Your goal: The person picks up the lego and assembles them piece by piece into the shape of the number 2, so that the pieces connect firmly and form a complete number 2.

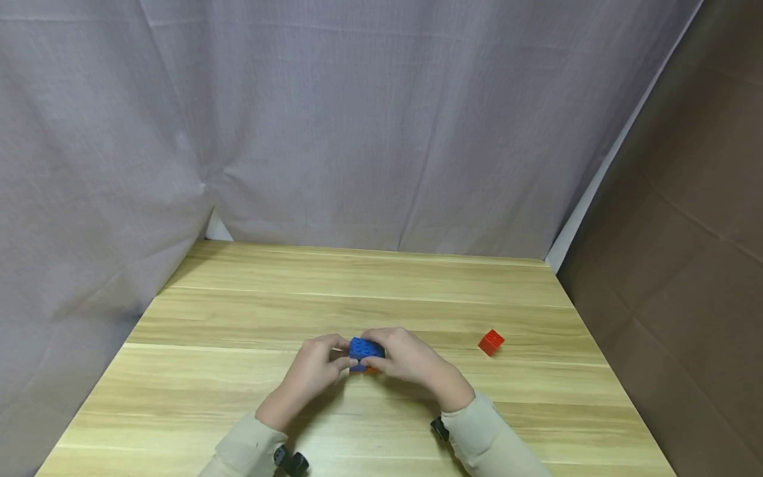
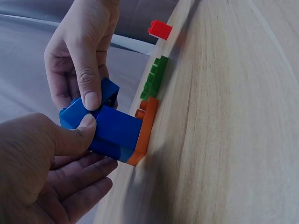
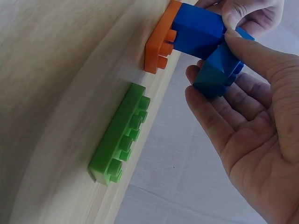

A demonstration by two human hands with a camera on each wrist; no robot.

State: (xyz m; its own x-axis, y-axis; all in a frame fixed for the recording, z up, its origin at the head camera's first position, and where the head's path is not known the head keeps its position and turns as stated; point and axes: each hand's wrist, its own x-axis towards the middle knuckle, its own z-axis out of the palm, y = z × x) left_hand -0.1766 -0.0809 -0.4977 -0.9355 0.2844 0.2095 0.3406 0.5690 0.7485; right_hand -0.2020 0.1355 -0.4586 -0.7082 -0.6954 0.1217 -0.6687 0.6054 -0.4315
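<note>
An orange base brick (image 2: 146, 127) lies on the table, with a blue brick (image 2: 119, 128) standing on one end of it and studs bare at the other. Across the top sits another blue brick (image 3: 216, 70), jutting out over the bare studs; whether it is fully seated I cannot tell. My left hand (image 1: 316, 368) holds the stack, its thumb on the blue bricks where they meet and its fingers on the far side. With thumb and fingers, my right hand (image 1: 411, 358) grips the jutting end of the top blue brick.
A long green brick (image 3: 119, 133) lies studs up beside the orange one; in the head view the right hand hides it. Farther right on the wooden table (image 1: 238, 285) is a red brick (image 1: 491, 342). Grey curtain (image 1: 357, 132) hangs behind the table.
</note>
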